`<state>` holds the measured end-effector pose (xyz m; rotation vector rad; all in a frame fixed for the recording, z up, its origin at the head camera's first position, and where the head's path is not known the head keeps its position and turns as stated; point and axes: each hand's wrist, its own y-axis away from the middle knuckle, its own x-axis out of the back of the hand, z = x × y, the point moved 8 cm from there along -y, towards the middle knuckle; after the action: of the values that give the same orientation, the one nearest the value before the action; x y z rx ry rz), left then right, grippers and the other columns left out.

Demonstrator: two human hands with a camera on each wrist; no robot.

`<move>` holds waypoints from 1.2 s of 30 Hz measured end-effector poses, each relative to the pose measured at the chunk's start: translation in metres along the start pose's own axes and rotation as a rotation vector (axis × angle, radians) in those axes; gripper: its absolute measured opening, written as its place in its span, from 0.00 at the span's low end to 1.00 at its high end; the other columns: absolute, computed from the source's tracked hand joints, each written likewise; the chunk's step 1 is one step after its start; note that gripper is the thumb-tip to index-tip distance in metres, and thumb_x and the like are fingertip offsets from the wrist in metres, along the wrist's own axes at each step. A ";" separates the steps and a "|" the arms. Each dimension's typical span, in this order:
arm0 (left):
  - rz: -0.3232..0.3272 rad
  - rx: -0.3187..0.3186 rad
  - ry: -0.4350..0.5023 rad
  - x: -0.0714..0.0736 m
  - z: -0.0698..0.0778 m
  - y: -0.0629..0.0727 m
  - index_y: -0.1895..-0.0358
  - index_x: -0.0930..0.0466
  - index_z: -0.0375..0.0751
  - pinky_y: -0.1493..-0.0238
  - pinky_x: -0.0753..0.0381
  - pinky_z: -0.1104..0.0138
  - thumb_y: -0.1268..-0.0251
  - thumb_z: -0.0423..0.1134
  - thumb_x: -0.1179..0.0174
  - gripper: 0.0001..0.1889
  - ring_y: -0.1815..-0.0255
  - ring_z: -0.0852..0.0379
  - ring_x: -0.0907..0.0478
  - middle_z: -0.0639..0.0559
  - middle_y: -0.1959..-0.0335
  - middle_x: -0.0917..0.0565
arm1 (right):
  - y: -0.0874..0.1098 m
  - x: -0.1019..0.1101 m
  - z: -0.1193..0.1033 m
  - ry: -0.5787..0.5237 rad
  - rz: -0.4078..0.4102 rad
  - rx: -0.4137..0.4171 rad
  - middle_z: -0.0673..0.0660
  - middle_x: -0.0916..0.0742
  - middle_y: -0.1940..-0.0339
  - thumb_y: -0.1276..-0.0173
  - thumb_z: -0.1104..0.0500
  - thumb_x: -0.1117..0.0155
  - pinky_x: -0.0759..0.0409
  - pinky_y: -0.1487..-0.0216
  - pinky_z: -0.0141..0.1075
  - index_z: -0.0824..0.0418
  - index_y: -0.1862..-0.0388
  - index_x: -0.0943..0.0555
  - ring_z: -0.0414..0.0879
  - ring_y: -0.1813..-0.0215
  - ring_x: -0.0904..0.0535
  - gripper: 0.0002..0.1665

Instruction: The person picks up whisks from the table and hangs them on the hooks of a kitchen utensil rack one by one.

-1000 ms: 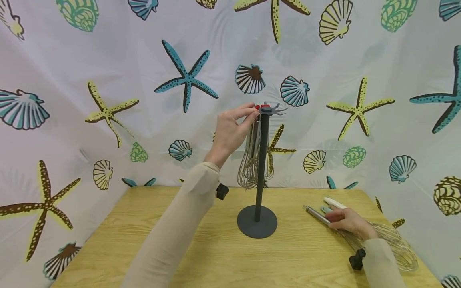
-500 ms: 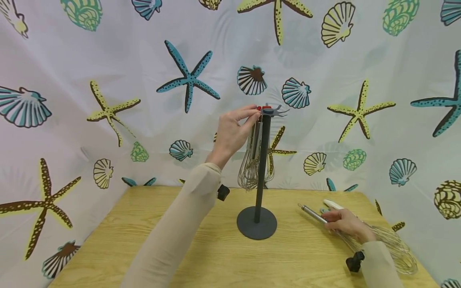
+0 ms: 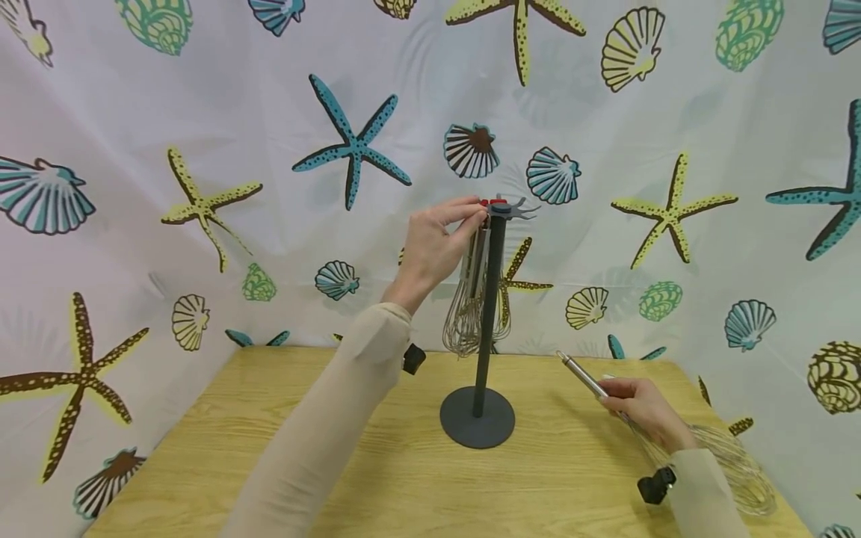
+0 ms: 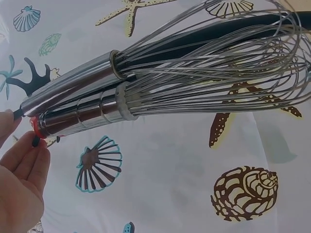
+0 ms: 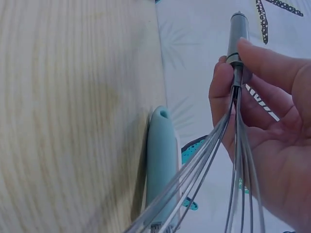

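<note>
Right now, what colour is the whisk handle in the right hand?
Silver; the whisk handle shows best in the right wrist view.

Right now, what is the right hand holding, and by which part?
The right hand holds a whisk by its metal handle, near the end where the wires begin.

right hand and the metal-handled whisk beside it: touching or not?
Touching. The right wrist view shows the right hand pinching the whisk's metal handle between thumb and fingers.
</note>
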<state>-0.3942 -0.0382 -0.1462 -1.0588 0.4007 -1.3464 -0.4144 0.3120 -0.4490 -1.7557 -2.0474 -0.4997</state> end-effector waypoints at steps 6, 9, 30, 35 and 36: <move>-0.022 0.021 -0.023 0.001 -0.002 0.001 0.50 0.13 0.41 0.41 0.20 0.66 0.30 0.40 0.39 0.12 0.37 0.55 0.22 0.48 0.41 0.17 | -0.001 -0.003 -0.014 -0.046 0.002 0.035 0.67 0.15 0.47 0.29 0.59 0.37 0.18 0.49 0.45 0.70 0.33 0.28 0.47 0.53 0.17 0.29; -0.029 0.026 -0.049 0.002 -0.003 0.001 0.50 0.12 0.42 0.47 0.19 0.67 0.30 0.41 0.39 0.12 0.37 0.56 0.22 0.49 0.41 0.17 | -0.001 -0.005 -0.022 -0.079 -0.006 0.065 0.67 0.15 0.47 0.28 0.61 0.39 0.18 0.46 0.44 0.72 0.33 0.29 0.43 0.53 0.16 0.28; 0.091 -0.081 0.015 0.001 -0.001 0.004 0.55 0.11 0.37 0.41 0.21 0.67 0.31 0.37 0.38 0.10 0.39 0.55 0.20 0.45 0.48 0.14 | -0.009 -0.017 -0.062 -0.222 0.121 0.178 0.73 0.23 0.36 0.28 0.62 0.39 0.18 0.47 0.29 0.69 0.28 0.34 0.32 0.50 0.16 0.32; 0.117 -0.098 0.036 -0.003 -0.001 0.004 0.54 0.11 0.37 0.36 0.26 0.69 0.31 0.37 0.38 0.10 0.38 0.53 0.21 0.43 0.49 0.13 | -0.008 -0.027 -0.075 -0.301 0.122 0.207 0.73 0.23 0.36 0.29 0.64 0.38 0.18 0.46 0.32 0.69 0.29 0.34 0.35 0.49 0.15 0.32; 0.121 -0.099 0.038 -0.004 -0.001 0.004 0.54 0.11 0.37 0.35 0.26 0.69 0.31 0.37 0.38 0.10 0.38 0.53 0.21 0.43 0.49 0.13 | -0.007 -0.028 -0.078 -0.306 0.123 0.219 0.73 0.22 0.37 0.30 0.64 0.37 0.18 0.46 0.32 0.69 0.29 0.34 0.36 0.49 0.15 0.33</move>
<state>-0.3935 -0.0355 -0.1510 -1.0742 0.5560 -1.2513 -0.4128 0.2472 -0.3967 -1.8990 -2.0792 0.0334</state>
